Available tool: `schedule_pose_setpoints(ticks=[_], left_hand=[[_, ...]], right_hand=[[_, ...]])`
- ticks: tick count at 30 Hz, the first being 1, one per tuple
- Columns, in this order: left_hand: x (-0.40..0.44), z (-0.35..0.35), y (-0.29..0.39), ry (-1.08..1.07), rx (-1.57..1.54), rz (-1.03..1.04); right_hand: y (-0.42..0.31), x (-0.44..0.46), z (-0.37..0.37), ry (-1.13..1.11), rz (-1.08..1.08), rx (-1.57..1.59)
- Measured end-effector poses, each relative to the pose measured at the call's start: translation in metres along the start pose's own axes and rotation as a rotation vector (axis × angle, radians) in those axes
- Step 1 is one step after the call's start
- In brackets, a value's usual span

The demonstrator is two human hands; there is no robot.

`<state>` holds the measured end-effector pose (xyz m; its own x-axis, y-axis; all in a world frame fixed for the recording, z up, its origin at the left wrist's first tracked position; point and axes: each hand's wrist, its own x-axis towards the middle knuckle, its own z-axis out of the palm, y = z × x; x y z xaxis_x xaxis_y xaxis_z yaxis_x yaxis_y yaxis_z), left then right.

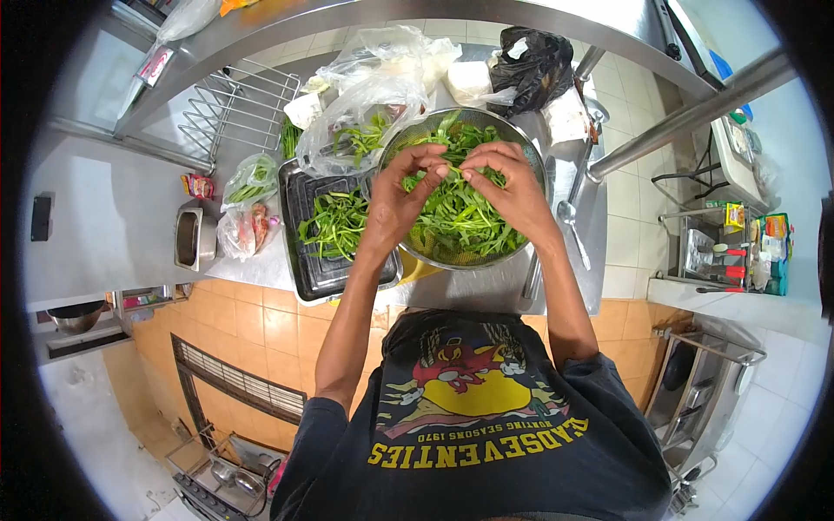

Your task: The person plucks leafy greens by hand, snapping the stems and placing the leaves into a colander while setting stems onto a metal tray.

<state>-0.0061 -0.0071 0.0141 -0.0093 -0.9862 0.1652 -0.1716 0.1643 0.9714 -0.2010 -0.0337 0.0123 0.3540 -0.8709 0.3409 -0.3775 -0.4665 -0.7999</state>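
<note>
A round metal mesh colander (452,258) full of leafy greens (465,221) stands before me on the steel table. Above it, my left hand (401,198) is closed, thumb and fingertips pinching a green stem (453,170). My right hand (511,187) pinches the same stem from the other side, close to the left fingertips. Left of the colander, a black tray (323,282) carries a pile of cut green stems (334,226), partly behind my left forearm. An open clear plastic bag (352,130) with more greens lies at the tray's far edge.
A black plastic bag (534,69) and white packages (470,82) sit behind the colander. On the right lies a spoon (573,234). A wire rack (234,113), bagged vegetables (250,181) and a steel container (195,236) stand left. A steel shelf (391,10) spans overhead.
</note>
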Motion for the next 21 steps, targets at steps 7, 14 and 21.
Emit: schedule_pose_setpoints(ticks=[7, 14, 21], left_hand=[[-0.001, 0.005, -0.005, 0.005, -0.003, 0.018], [0.0, -0.003, -0.011, 0.03, -0.197, -0.09], [0.0, -0.008, -0.001, -0.005, -0.241, -0.17]], right_hand=[[-0.003, 0.0, 0.0, 0.048, -0.084, -0.136], [-0.004, 0.002, 0.002, 0.088, -0.083, 0.021], [-0.005, 0.007, 0.0, 0.026, -0.134, -0.044]])
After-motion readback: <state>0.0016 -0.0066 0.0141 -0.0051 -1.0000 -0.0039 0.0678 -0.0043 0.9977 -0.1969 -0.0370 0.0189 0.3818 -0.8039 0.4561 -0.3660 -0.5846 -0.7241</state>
